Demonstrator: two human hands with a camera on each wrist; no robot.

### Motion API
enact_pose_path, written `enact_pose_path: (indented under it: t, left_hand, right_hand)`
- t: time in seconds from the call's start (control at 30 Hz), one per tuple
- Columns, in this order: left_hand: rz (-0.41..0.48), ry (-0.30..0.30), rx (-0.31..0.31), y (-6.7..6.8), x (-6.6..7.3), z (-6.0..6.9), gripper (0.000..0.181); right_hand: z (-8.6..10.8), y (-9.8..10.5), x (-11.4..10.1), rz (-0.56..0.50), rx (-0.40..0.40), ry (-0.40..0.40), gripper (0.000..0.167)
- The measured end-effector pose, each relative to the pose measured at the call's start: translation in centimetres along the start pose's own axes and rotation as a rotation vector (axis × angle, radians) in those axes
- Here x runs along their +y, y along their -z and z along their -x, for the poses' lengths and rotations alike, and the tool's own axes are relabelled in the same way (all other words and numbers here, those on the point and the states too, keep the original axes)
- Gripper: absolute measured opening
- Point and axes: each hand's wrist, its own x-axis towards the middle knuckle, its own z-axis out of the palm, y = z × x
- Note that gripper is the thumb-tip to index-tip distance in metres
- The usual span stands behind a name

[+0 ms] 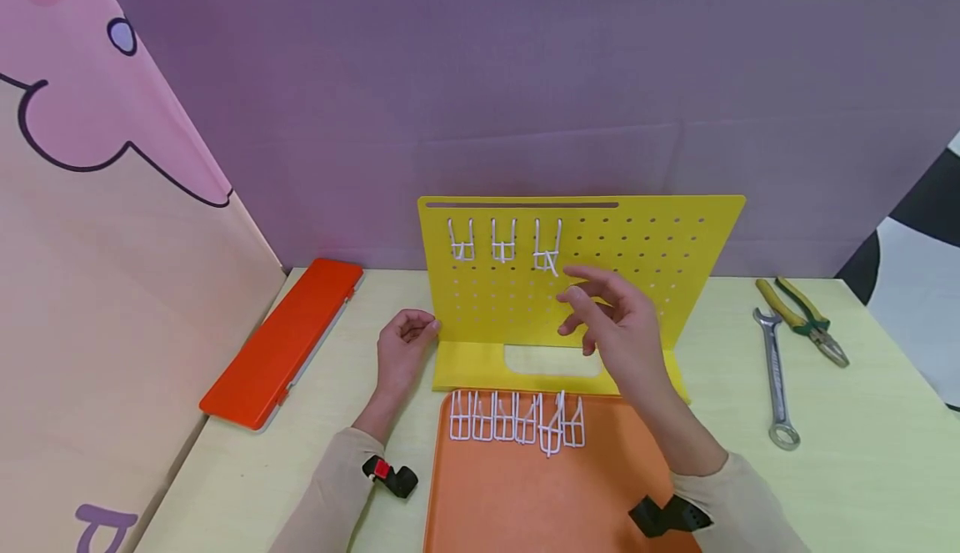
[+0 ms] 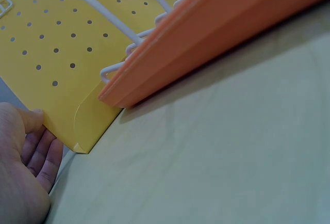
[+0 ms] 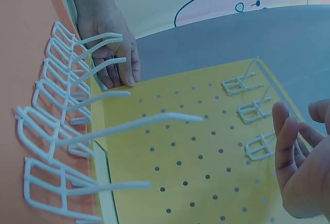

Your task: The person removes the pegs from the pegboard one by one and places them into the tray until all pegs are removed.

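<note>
A yellow pegboard [image 1: 525, 303] stands upright on its base. Three white wire hooks hang in a row near its top left, among them the rightmost hook [image 1: 547, 253]. My left hand [image 1: 405, 349] grips the board's lower left edge; the left wrist view shows the thumb [image 2: 34, 120] at the front and the fingers at the back. In front of the board and just right of the third hook, my right hand [image 1: 618, 319] is raised with loosely bent fingers, holding nothing. More white wire hooks [image 1: 551, 428] lie in a row along the far edge of an orange tray [image 1: 525, 503].
A red flat case [image 1: 285, 344] lies on the table at the left. To the right are a combination wrench [image 1: 776, 382] and pliers [image 1: 806, 319] with green and yellow handles. Behind the board hangs a purple-grey cloth [image 1: 525, 77].
</note>
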Motion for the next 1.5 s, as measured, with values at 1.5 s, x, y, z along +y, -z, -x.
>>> enact_pose_path:
  t: [1.5]
  left_hand:
    - [-0.022, 0.029, 0.007, -0.1, 0.2, 0.0, 0.009]
  right_hand:
    - [-1.5, -1.7, -0.2, -0.118, -0.036, 0.001, 0.025]
